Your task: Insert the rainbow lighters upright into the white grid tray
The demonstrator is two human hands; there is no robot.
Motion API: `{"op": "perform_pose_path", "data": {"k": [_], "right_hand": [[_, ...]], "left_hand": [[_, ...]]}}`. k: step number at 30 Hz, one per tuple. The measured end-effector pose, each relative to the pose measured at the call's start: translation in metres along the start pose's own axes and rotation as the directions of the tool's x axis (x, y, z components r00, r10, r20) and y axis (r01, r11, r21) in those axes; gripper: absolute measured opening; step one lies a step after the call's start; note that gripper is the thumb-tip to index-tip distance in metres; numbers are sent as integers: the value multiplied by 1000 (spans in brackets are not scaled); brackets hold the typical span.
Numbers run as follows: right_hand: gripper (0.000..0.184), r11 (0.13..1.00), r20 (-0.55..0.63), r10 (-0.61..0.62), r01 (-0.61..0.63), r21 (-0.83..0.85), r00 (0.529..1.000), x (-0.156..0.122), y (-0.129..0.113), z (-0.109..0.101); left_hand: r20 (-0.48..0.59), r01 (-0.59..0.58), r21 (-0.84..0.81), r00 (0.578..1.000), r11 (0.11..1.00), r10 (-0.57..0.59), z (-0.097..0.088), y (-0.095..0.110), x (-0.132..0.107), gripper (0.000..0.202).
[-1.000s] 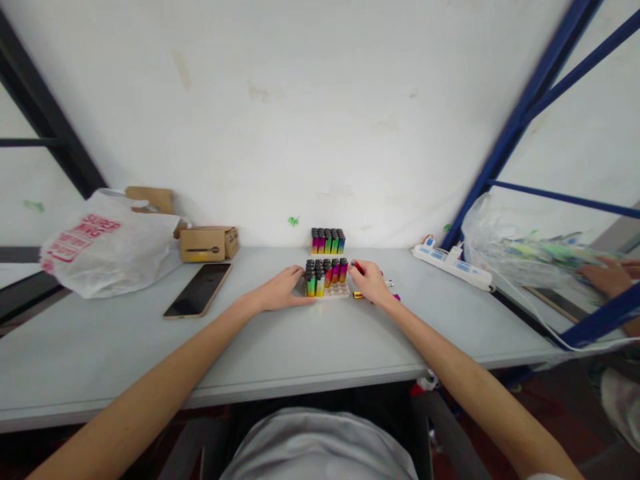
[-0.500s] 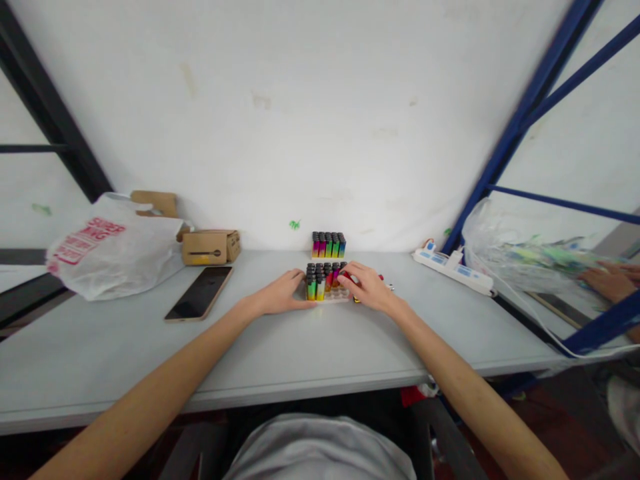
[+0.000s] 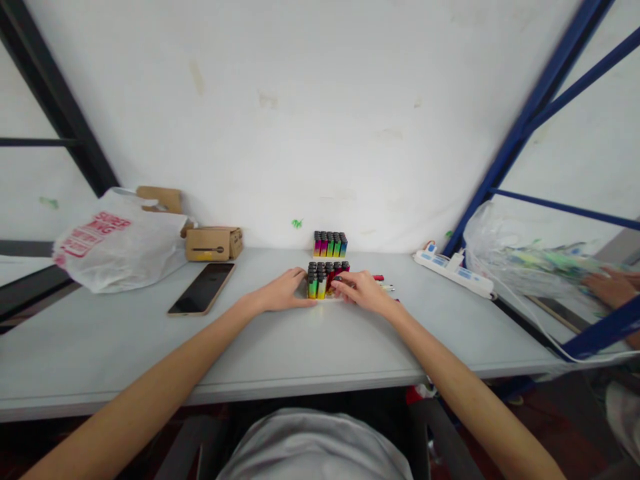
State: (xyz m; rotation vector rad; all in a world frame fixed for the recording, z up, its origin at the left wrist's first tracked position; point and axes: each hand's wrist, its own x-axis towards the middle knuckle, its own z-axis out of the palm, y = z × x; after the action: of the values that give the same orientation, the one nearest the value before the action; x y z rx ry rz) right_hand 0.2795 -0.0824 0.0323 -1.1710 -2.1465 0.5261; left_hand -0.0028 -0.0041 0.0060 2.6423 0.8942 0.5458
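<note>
A pale tray point(image 3: 330, 300) with several upright, black-topped lighters point(image 3: 313, 288) stands on the table in front of me. My left hand point(image 3: 284, 292) grips the tray's left side, thumb along the front edge and fingers behind. Over the tray's front right part, my right hand point(image 3: 364, 291) pinches a lighter point(image 3: 337, 279); its dark top shows at the fingertips and its body is mostly hidden. Loose lighters point(image 3: 379, 278), one red, lie just beyond the right hand, partly covered by it. Behind stands a second block of multicoloured lighters point(image 3: 330, 245).
On the left lie a phone point(image 3: 202, 289), a cardboard box point(image 3: 209, 245) and a white plastic bag point(image 3: 120, 247). A power strip point(image 3: 454, 272) sits at the right by a blue metal frame point(image 3: 515, 143). Beyond that frame, another person's hand point(image 3: 607, 288) is near clear plastic wrapping.
My right hand has moved slightly left and down over the tray, with a lighter's dark top now showing at its fingertips. The left hand keeps its hold. The view has shifted slightly.
</note>
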Motion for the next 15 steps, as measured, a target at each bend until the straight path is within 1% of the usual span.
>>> {"op": "perform_pose_path", "data": {"k": [1,3,5,7,9,11,13,14,15], "right_hand": [[49,1000,22,8,-7,-22,1000,1,0,0],[47,989,21,40,-37,-141,999,3,0,2],[44,948,-10,77,-76,-310,997,5,0,6],[41,903,-22,93,-93,-420,995,7,0,10],[40,902,-6,72,-67,-426,997,7,1,10],[45,922,-13,25,-28,-386,1000,5,6,3],[53,931,-63,0,-23,-365,998,1,16,-12],[55,928,-101,15,-51,-369,995,-1,24,-22],[57,921,-147,55,-107,-375,988,-4,33,-33]], "left_hand": [[-4,-2,-4,1000,1000,2,0,0,0,74],[-6,2,-4,1000,1000,-2,1,0,0,74],[0,6,3,1000,1000,-6,2,-1,0,75],[5,6,14,1000,1000,-6,2,-1,1,75],[13,9,21,1000,1000,-10,2,-1,1,75],[27,22,30,999,999,-23,2,-2,1,77],[31,27,40,999,999,-28,2,-2,1,77],[29,22,44,999,999,-23,2,-3,1,77],[25,14,46,1000,999,-15,2,-3,1,78]]}}
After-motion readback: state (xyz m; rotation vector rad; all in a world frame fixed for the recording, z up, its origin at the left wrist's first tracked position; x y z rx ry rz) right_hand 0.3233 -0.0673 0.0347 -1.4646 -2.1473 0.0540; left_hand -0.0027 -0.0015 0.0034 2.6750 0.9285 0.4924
